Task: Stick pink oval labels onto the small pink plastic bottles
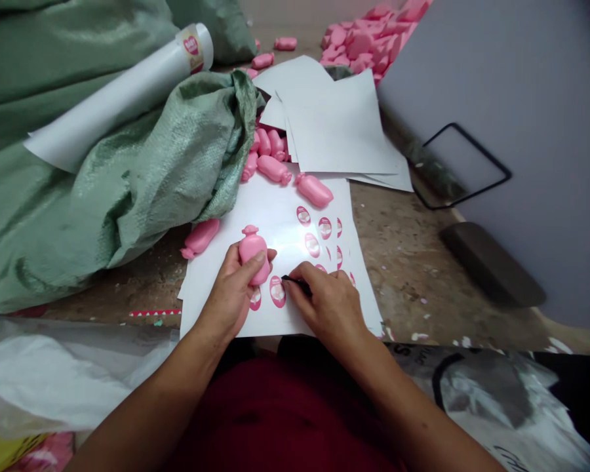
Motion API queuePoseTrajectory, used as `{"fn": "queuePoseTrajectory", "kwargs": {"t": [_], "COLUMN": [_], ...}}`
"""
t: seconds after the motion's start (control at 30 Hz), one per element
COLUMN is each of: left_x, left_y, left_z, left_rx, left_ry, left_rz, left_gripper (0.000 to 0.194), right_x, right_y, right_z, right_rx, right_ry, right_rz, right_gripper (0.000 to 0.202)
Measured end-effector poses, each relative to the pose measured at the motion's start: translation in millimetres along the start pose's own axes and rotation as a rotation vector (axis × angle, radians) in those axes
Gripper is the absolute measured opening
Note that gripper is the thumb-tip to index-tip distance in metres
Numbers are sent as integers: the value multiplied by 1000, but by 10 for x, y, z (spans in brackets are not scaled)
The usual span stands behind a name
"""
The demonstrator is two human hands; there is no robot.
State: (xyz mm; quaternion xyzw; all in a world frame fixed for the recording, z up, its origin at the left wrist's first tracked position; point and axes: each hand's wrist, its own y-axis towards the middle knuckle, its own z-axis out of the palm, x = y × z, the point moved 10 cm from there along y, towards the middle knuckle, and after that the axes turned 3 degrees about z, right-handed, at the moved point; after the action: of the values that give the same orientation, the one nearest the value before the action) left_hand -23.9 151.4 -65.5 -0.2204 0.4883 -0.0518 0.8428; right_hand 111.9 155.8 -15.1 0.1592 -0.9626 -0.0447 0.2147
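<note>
In my left hand I hold a pink plastic bottle, its knobbed end pointing away from me and my thumb across its front. My right hand is closed on a thin black tool, whose kind I cannot make out. The tool's tip is at the edge of an oval pink sticker on a white sticker sheet. More oval stickers dot the right part of the sheet. Another pink bottle lies on its far edge, beside several others.
A green woven sack spills bottles at the left, with a white roll on top. Blank white sheets lie at the back. A large grey panel with a black wire loop stands at the right. Pink pieces are heaped behind.
</note>
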Motion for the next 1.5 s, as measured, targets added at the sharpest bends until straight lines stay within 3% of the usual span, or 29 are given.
{"fn": "queuePoseTrajectory", "kwargs": {"t": [0.17,0.4,0.5,0.6,0.73,0.93,1.07,1.5], "left_x": [4,-17,-15,-17,-44,24,50,67], "left_y": [0,-8,-1,15,-16,-267,-379,-426], "left_z": [10,19,2,-15,16,268,359,329], "left_rx": [-1,-19,-26,-17,24,173,208,202], "left_ry": [-51,-117,-122,-102,-32,-100,-115,-61], "left_rz": [-24,-29,-34,-24,11,-87,-129,-115], "left_gripper": [30,18,12,16,26,40,50,57], "right_x": [-80,-42,-184,-294,-268,-150,-119,-151], "right_y": [2,54,94,76,77,79,53,23], "right_z": [4,40,66,114,-24,-116,-92,-38], "right_rx": [57,31,100,222,205,197,230,234], "right_ry": [-14,-6,233,690,1008,1023,1032,1018], "right_rz": [24,32,184,357,409,369,357,372], "right_gripper": [14,20,22,31,32,23,24,28]}}
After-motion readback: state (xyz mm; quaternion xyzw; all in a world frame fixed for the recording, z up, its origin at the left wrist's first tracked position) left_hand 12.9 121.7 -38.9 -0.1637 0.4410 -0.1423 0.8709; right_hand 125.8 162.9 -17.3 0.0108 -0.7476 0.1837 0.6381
